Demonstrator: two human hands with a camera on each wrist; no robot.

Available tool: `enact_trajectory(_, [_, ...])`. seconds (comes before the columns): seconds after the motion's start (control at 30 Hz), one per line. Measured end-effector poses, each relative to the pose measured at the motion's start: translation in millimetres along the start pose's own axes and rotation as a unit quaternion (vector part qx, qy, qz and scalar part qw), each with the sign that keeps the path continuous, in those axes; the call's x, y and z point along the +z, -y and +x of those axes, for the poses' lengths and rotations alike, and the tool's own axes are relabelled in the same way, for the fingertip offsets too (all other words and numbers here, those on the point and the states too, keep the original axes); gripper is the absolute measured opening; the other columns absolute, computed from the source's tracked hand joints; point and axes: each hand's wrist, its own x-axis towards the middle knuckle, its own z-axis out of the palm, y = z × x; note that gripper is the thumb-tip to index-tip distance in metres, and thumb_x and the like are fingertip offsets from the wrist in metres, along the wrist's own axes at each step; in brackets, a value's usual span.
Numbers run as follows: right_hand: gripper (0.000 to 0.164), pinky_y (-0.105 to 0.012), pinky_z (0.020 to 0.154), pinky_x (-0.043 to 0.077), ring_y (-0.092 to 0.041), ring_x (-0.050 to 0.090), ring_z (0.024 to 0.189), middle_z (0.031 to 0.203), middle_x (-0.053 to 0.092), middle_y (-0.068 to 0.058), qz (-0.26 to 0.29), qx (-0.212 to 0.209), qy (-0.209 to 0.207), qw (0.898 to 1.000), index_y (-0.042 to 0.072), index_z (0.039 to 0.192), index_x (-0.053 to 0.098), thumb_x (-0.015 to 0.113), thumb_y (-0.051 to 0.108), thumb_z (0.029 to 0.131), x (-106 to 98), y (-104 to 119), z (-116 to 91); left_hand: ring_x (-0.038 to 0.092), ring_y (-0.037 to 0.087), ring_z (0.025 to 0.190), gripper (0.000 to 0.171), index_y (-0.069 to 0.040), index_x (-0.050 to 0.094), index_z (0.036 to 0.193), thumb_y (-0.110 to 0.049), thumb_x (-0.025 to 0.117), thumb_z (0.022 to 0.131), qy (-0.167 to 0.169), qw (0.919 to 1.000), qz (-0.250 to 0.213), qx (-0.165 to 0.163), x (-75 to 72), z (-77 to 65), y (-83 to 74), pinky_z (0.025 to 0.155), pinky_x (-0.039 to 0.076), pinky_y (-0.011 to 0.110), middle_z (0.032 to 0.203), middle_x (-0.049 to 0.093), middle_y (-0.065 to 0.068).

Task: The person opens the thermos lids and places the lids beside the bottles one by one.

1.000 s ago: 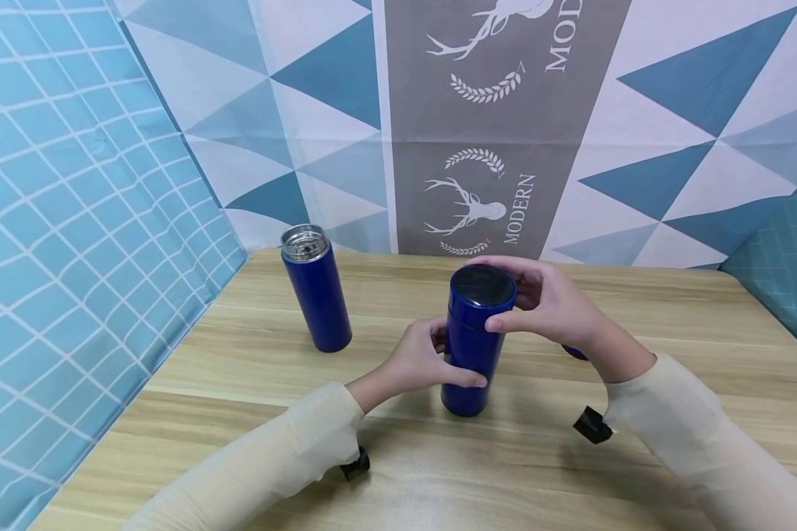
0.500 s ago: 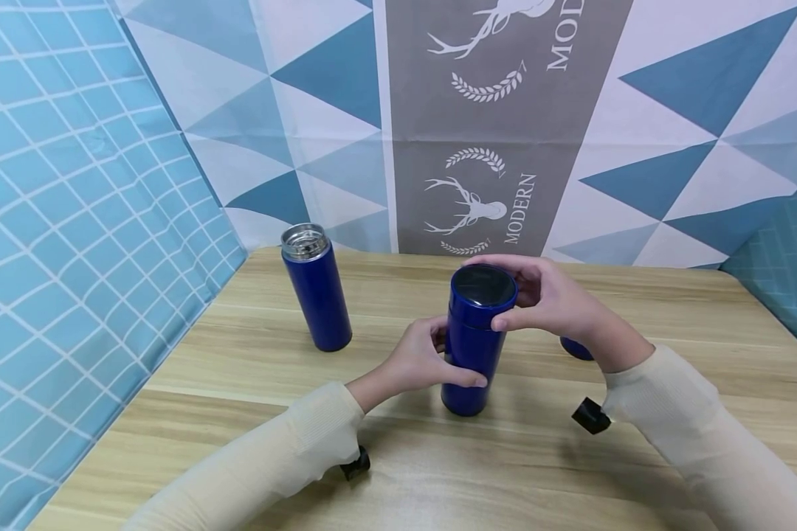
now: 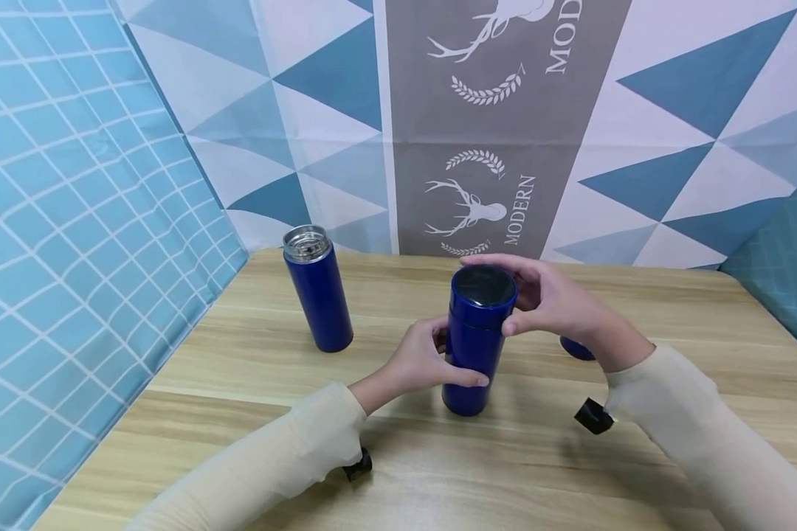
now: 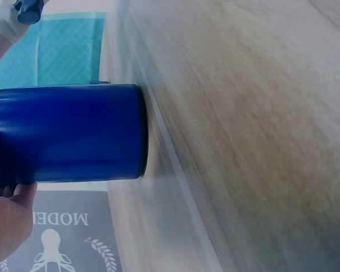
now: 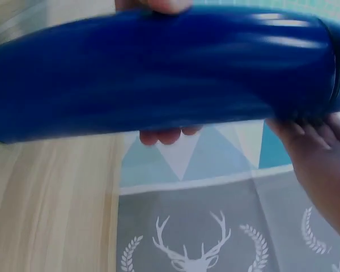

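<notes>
A dark blue thermos flask (image 3: 473,346) with a black-topped lid (image 3: 483,289) stands nearly upright over the middle of the table. My left hand (image 3: 425,358) grips its body below the lid, thumb across the front. Up at the lid, my right hand (image 3: 547,302) holds the rim between thumb and fingers. In the left wrist view the flask's base (image 4: 124,133) is close to the table; whether it touches I cannot tell. The right wrist view shows the flask (image 5: 158,73) lengthwise, with the lid seam near the right edge.
An open blue flask (image 3: 320,299) with a bare steel mouth stands at the back left of the wooden table (image 3: 192,413). Behind my right wrist is a small blue object (image 3: 576,349), mostly hidden. A patterned cloth (image 3: 332,162) hangs behind the table.
My right thumb has slid rightward around the lid's front edge. The left hand and the flask have stayed put. Slightly more of the small blue object shows behind the right wrist.
</notes>
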Motion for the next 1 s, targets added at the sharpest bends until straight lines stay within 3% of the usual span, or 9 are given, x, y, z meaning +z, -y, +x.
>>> enact_trajectory(0.13, [0.079, -0.022, 0.105, 0.046, -0.021, 0.052, 0.130, 0.146, 0.048, -0.004, -0.044, 0.021, -0.092, 0.995, 0.003, 0.146, 0.036, 0.078, 0.007, 0.078, 20, 11, -6, 0.068, 0.008, 0.098, 0.061, -0.014, 0.061, 0.122, -0.015, 0.087, 0.066, 0.000, 1.0000, -0.002, -0.002, 0.8, -0.9, -1.1, 0.090, 0.055, 0.028, 0.117, 0.070, 0.002])
enact_trajectory(0.27, [0.075, -0.017, 0.100, 0.047, -0.021, 0.058, 0.123, 0.140, 0.053, -0.010, -0.111, 0.076, -0.207, 0.969, 0.010, 0.141, 0.045, 0.080, 0.006, 0.076, 43, 24, -7, 0.068, 0.010, 0.100, 0.061, -0.013, 0.061, 0.122, -0.014, 0.086, 0.067, -0.005, 1.0000, -0.005, 0.006, 0.9, -1.2, -0.4, 0.091, 0.055, 0.029, 0.117, 0.070, 0.004])
enact_trajectory(0.4, [0.066, -0.015, 0.096, 0.049, -0.021, 0.063, 0.116, 0.132, 0.059, -0.014, -0.151, 0.108, -0.261, 0.948, 0.013, 0.136, 0.051, 0.080, 0.012, 0.077, 57, 31, -7, 0.069, 0.010, 0.099, 0.061, -0.012, 0.061, 0.122, -0.013, 0.087, 0.066, -0.009, 0.9999, -0.005, 0.012, 1.3, -0.7, 1.5, 0.091, 0.056, 0.029, 0.116, 0.070, 0.006])
enact_trajectory(0.5, [0.062, -0.014, 0.094, 0.050, -0.020, 0.065, 0.113, 0.129, 0.061, -0.014, -0.165, 0.108, -0.267, 0.943, 0.011, 0.133, 0.054, 0.080, 0.012, 0.078, 59, 30, -8, 0.069, 0.009, 0.098, 0.060, -0.012, 0.062, 0.121, -0.012, 0.087, 0.066, -0.008, 0.9999, -0.009, 0.007, 1.9, -0.6, 2.8, 0.089, 0.056, 0.027, 0.114, 0.071, 0.006])
enact_trajectory(0.63, [0.061, -0.014, 0.091, 0.051, -0.018, 0.067, 0.109, 0.127, 0.063, -0.016, -0.173, 0.101, -0.256, 0.946, 0.008, 0.132, 0.055, 0.080, 0.010, 0.077, 55, 27, -9, 0.069, 0.008, 0.098, 0.060, -0.013, 0.062, 0.121, -0.012, 0.086, 0.066, -0.003, 0.9999, -0.012, 0.005, 2.4, -0.7, 4.1, 0.089, 0.055, 0.026, 0.115, 0.071, 0.005])
enact_trajectory(1.0, [0.062, -0.022, 0.092, 0.054, -0.021, 0.067, 0.107, 0.126, 0.059, -0.027, -0.136, 0.045, -0.174, 0.974, -0.002, 0.133, 0.051, 0.077, 0.000, 0.077, 35, 19, -8, 0.068, 0.009, 0.102, 0.062, -0.014, 0.061, 0.122, -0.011, 0.086, 0.066, 0.005, 0.9999, -0.009, 0.005, -0.9, 1.3, 5.3, 0.093, 0.054, 0.027, 0.118, 0.069, 0.003])
